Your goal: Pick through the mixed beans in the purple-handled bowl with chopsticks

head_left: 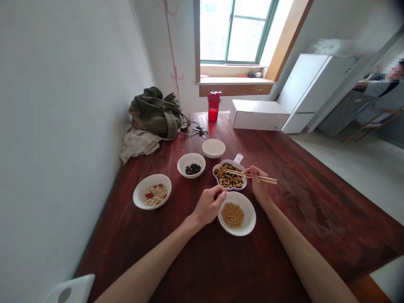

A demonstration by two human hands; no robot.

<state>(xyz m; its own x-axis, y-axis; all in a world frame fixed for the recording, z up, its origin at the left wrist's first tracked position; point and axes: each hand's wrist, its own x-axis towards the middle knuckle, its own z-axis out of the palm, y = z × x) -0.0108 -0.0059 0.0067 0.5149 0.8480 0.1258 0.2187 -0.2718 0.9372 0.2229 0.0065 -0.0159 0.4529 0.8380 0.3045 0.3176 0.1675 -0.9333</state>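
Note:
My right hand (259,182) grips a pair of wooden chopsticks (267,179), their tips in a lobed white dish (239,158) with a purple rim. Mixed yellow and black beans (227,180) fill that dish. My left hand (210,205) has its fingers curled at the rim of a white bowl (249,221) holding yellow soybeans (232,215). Whether anything is pinched in those fingers, I cannot make out. Farther left, a bowl (185,160) contains black beans (192,169). Another bowl (139,192) holds pale, flat pieces and red ones (155,194).
Behind the dish stands an empty white bowl (213,149). A green bag (158,111), keys (201,131), a red shaker bottle (213,106) and a white box (259,115) occupy the table's far end. At far right, a person (383,90) is partly visible. A wall runs along the left.

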